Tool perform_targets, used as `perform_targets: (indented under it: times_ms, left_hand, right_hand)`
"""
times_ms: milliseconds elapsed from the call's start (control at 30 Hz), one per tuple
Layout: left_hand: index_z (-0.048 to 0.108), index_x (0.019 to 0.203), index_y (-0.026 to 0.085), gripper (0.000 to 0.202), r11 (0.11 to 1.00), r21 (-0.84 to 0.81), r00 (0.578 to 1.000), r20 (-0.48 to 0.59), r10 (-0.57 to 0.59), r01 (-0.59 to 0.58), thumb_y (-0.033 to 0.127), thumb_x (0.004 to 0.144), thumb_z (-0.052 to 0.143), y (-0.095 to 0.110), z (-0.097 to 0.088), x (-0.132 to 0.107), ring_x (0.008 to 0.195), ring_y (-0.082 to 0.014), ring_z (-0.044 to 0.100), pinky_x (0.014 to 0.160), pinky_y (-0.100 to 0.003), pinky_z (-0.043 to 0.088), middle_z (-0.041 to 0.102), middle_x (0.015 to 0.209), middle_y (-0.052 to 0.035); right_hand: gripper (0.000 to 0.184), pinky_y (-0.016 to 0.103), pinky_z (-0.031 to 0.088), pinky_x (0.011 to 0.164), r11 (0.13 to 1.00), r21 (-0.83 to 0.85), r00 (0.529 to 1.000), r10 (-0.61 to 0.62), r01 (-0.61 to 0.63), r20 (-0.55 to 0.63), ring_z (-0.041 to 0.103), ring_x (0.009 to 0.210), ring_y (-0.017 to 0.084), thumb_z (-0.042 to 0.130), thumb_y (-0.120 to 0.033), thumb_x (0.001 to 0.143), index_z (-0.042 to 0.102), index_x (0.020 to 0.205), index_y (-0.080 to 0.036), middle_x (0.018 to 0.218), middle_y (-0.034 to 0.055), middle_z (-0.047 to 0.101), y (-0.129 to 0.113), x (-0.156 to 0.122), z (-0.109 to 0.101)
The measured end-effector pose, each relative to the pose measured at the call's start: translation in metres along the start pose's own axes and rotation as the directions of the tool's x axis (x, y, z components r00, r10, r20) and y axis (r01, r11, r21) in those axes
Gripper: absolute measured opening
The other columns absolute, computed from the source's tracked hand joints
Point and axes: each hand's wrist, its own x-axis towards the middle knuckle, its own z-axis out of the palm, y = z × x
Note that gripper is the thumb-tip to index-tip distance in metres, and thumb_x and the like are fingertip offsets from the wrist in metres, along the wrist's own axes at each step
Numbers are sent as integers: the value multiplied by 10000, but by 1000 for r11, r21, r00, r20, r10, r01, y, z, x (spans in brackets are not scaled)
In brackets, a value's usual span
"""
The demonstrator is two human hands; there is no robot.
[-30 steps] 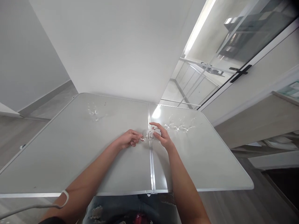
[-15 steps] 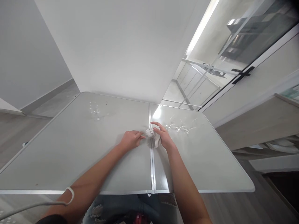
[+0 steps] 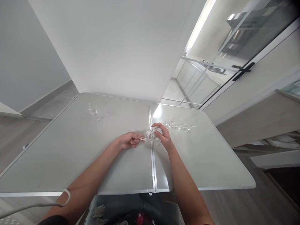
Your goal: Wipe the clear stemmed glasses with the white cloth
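Observation:
Over the seam of the table, a small clear glass (image 3: 143,138) that looks stemmed lies sideways between my hands. My left hand (image 3: 131,139) is closed, pinching its narrow end between thumb and fingers. My right hand (image 3: 163,135) is closed around a white cloth (image 3: 153,132), which wraps the wider end of the glass and hides most of it. Several similar clear glasses (image 3: 178,127) stand in a row just right of my right hand; their outlines are faint.
More clear glassware (image 3: 95,114) stands at the far left of the pale grey table (image 3: 77,150), its number hard to make out. A white wall (image 3: 117,50) borders the table's back edge. A pale cable (image 3: 47,204) loops by my left forearm.
My left hand has turned so its curled fingers show, and the narrow end of the glass now points left. The cloth in my right hand covers more of the glass.

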Motion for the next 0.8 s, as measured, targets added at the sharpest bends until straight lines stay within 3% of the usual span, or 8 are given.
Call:
perform_targets:
  times_ms: [100,167,233,333,467,633,700,800]
  left_hand:
    - [723,783,112,432,943,268,946,-201,253,-196,540,830,682,-4,8,3,466,-73,266,503,-248,253,348,528,49]
    - [721,766,136,397,769,572,809,-286,513,-286,519,850,657,-10,16,7,515,-109,378,535,-258,266,462,558,3]
    - [739,818,162,325,532,805,675,-241,697,-262,466,872,637,-15,21,9,590,-142,455,574,-264,272,556,621,-34]
    - [751,880,185,258,323,926,622,-138,771,-195,407,888,620,-21,26,13,641,-166,499,599,-271,274,618,682,-67]
    - [734,796,181,308,496,822,672,-202,712,-278,436,909,603,-20,27,13,584,-139,460,591,-261,295,562,621,-35]
    - [738,818,118,448,979,132,981,-97,170,-157,561,838,674,-11,18,9,457,-66,270,505,-248,307,355,543,53]
    - [748,868,101,446,998,-9,997,-44,64,-65,542,809,715,-10,14,9,452,-51,223,485,-235,302,300,546,78]
    - [734,781,102,420,970,101,947,-216,236,-219,522,796,742,-12,14,12,441,-51,275,456,-222,262,341,533,59]
  right_hand:
    - [329,304,432,696,997,-77,997,-30,25,-67,498,695,174,675,-492,856,696,1081,-253,815,11,589,5,3,-1]
    - [368,290,436,675,998,-4,991,69,-70,-111,501,675,168,686,-491,845,683,1132,-260,762,-7,581,9,7,0]
    - [419,268,431,626,961,158,961,249,-229,-124,521,650,163,698,-494,824,661,1169,-258,726,-19,588,12,10,2]
    - [440,244,402,555,851,356,897,436,-387,-69,532,604,154,726,-482,793,646,1149,-235,685,-23,597,12,12,5]
    - [395,231,360,526,865,410,940,337,-288,-49,479,555,129,695,-459,843,628,1168,-245,629,-48,523,5,9,3]
    - [249,248,348,543,983,148,988,123,-109,-92,427,556,125,655,-467,889,651,982,-236,637,-43,492,2,4,2]
    - [231,258,388,588,1000,26,991,21,-17,-133,449,595,129,668,-455,887,662,939,-230,701,-26,537,5,3,1]
    - [246,274,457,675,999,0,967,-36,37,-251,537,691,147,710,-427,870,680,1024,-238,839,1,626,11,4,0]
